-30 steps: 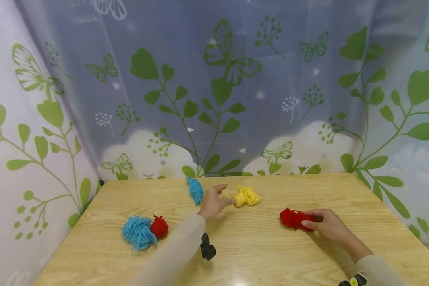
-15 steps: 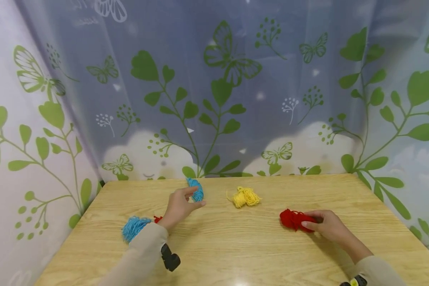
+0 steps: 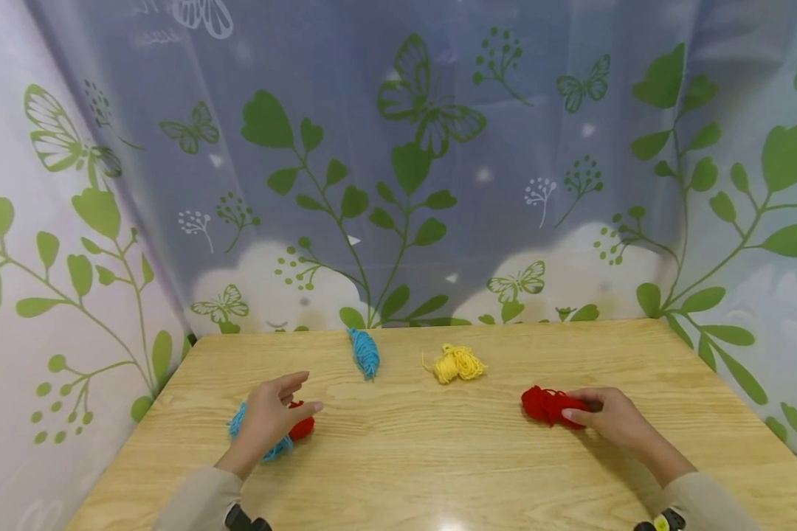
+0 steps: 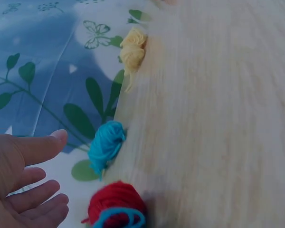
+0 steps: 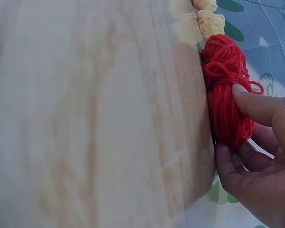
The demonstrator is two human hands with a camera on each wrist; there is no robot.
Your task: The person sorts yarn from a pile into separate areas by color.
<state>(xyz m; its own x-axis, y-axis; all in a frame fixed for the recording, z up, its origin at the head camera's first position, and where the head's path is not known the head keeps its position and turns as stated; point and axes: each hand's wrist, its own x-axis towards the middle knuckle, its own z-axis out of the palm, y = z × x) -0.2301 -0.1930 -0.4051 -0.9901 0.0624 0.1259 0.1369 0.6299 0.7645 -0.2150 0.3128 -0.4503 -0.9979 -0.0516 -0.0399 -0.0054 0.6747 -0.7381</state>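
My right hand (image 3: 616,422) grips the right end of a red yarn skein (image 3: 543,405) lying on the table. In the right wrist view, the thumb presses the red strands from one side and the fingers curl under the other. At the left, my left hand (image 3: 268,414) hovers with thumb and fingers spread, holding nothing. It hides much of a light-blue yarn bundle (image 3: 280,448) and part of a small red yarn ball (image 3: 302,426) beside it. The left wrist view shows the same red ball (image 4: 117,199) below the fingers, with a blue strand over it.
A slim blue yarn skein (image 3: 365,355) lies near the back edge of the wooden table (image 3: 425,457). To its right sits a yellow yarn bundle (image 3: 460,363). A printed curtain (image 3: 345,184) rises behind and along both sides.
My left hand has moved left and nearer, from beside the yellow yarn, past the blue skein, to over the light-blue bundle. My right hand keeps its grip in the same place.
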